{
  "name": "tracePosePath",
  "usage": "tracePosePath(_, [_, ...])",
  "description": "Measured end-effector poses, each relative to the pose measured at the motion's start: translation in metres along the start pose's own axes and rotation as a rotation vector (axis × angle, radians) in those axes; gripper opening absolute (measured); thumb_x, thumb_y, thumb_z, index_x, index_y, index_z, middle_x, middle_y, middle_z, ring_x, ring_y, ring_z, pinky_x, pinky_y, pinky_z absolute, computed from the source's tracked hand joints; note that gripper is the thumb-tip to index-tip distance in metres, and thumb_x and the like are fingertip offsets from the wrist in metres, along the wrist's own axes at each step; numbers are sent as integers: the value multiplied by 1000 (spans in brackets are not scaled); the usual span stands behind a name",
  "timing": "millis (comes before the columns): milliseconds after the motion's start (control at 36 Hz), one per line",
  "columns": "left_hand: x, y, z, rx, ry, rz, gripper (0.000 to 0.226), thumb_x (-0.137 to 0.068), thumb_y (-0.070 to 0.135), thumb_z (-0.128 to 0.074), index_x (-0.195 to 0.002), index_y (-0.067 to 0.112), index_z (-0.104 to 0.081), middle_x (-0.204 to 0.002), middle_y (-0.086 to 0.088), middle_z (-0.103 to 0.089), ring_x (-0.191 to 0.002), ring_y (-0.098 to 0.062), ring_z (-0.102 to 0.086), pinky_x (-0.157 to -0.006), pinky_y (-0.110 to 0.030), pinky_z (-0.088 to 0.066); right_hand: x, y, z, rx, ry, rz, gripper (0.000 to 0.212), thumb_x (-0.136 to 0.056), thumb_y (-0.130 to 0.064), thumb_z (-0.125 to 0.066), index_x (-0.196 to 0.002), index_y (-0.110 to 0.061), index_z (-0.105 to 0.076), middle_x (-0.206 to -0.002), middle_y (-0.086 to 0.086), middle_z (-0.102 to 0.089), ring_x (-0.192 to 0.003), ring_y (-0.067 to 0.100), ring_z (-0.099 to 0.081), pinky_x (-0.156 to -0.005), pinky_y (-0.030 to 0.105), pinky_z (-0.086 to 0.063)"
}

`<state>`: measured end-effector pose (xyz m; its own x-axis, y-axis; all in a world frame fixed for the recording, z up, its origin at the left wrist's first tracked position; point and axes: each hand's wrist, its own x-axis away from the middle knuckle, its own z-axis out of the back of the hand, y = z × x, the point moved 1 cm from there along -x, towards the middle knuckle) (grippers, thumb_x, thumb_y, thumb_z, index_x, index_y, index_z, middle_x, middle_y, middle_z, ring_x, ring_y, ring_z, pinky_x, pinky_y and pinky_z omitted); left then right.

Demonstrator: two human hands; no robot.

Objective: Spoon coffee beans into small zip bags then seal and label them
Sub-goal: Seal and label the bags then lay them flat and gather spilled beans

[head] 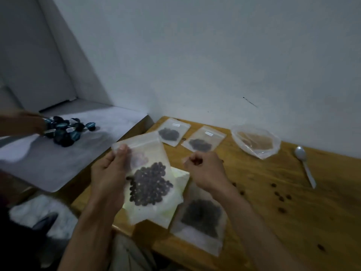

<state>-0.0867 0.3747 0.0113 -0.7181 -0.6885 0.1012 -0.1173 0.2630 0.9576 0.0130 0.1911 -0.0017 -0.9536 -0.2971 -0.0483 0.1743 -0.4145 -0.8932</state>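
My left hand (109, 173) pinches the top left corner of a small zip bag (150, 153) and holds it up over the wooden table (293, 222). Dark coffee beans (150, 184) sit in the bag's lower half. My right hand (205, 171) hovers just right of the bag with its fingers curled. It seems to pinch a small pale label (184, 159) at the fingertips, though blur hides the detail. A white plastic spoon (304, 165) lies at the right.
A second filled bag (201, 216) lies flat near the front edge. Two labelled bags (172, 132) (203, 141) lie at the back beside an open clear bag (256, 141). Loose beans (281, 196) dot the table. Another person's hand (29, 124) touches blue-black pieces (66, 132) on a grey surface.
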Motion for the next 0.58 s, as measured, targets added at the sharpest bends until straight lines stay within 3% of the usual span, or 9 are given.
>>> tracePosePath(111, [-19, 0, 33, -62, 150, -68, 23, -98, 28, -60, -91, 10, -73, -83, -5, -76, -76, -17, -72, -56, -25, -57, -13, 6, -34, 365, -109, -15, 32, -92, -23, -65, -61, -12, -63, -74, 3, -72, -73, 21, -69, -67, 42, -60])
tracePosePath(194, [-33, -2, 50, -132, 185, -107, 28, -98, 32, -61, -86, 10, -74, -83, -8, -76, -80, -21, -72, -65, -32, -57, -19, 5, -49, 537, -102, -29, 36, -92, -32, -64, -59, -16, -63, -73, -3, -71, -72, 23, -68, -74, 44, -60])
tracePosePath(306, [-40, -5, 61, -162, 190, -146, 31, -98, 32, -60, -86, 7, -73, -82, -9, -76, -78, -21, -72, -66, -33, -56, -25, 4, -66, 623, -139, -62, 43, -89, -43, -64, -56, -20, -51, -62, 0, -57, -74, 31, -66, -81, 46, -57])
tracePosePath(417, [-40, -6, 65, -188, 188, -165, 29, -98, 31, -60, -78, 13, -70, -74, -2, -74, -73, -15, -70, -64, -31, -54, -30, 4, -77, 695, -163, -90, 48, -89, -47, -64, -56, -21, -40, -57, -3, -36, -66, 27, -45, -79, 39, -46])
tracePosePath(583, [-37, -6, 67, -189, 138, -99, 28, -99, 32, -58, -83, 13, -70, -71, 3, -75, -69, -10, -72, -68, -37, -57, -26, 0, -82, 734, -162, -104, 33, -93, -37, -60, -67, -24, -45, -69, -3, -48, -76, 25, -55, -91, 42, -45])
